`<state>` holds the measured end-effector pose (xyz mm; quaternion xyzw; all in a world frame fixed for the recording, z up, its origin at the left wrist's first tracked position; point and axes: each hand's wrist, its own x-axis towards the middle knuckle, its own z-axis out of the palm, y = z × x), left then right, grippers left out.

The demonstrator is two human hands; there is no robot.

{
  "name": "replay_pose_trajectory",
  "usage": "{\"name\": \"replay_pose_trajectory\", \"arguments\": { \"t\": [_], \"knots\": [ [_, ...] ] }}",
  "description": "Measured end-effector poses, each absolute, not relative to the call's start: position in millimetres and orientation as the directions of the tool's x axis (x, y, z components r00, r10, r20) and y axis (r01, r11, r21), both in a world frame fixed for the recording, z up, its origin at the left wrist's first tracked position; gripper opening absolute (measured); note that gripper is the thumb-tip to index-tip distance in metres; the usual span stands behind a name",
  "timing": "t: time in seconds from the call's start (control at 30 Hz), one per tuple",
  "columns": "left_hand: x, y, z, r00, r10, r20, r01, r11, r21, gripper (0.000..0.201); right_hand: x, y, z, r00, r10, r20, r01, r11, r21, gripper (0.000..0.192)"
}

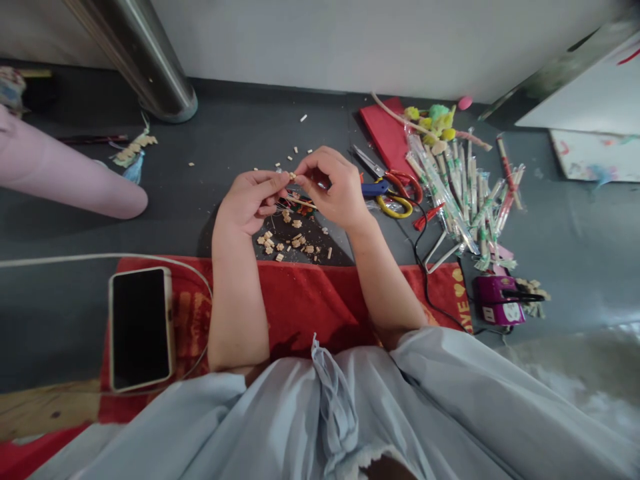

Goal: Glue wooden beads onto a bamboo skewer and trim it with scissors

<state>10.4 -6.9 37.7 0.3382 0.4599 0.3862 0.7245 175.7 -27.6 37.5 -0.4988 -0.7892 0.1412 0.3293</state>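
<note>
A dark grey floor [240, 140] runs up to a pale wall, with the person seated on it and looking down over a light blue garment [320, 420]. Nearest the body, a red towel [300, 300] lies spread across the floor; a phone [141, 328] with a dark screen rests face up on its left part, a white cable [100, 257] curving around it. Both bare forearms cross the towel. Just beyond its far edge lies a scatter of small wooden pieces [287, 243]. Above them the left hand [250, 200] and the right hand [335, 187] meet, fingertips pinched closed on one tiny wooden piece [292, 176] held between the two hands. A thin wooden stick [300, 201] shows just below, between the hands; which hand grips it cannot be told. To the right lie scissors [387, 185] with red, blue and yellow handles, then a heap of wrapped chopsticks [465, 193], and a small purple device [497, 300] with a black cord. Farther off sit red paper [385, 133] and fuzzy coloured pompoms [435, 120]. At far left a pink sleeve [65, 177] of another person reaches in, and a metal post [150, 67] stands by the wall.
</note>
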Motion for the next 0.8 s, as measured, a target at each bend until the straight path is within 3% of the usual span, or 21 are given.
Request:
{"name": "replay_pose_trajectory", "arguments": {
  "t": [0.8],
  "knots": [
    [12.3,-7.2,37.9,0.253,0.877,-0.408,-0.227,0.463,0.857,0.020,176.3,-25.4,34.7,-0.266,0.881,0.392,0.634,0.466,-0.618,0.023]
  ]
}}
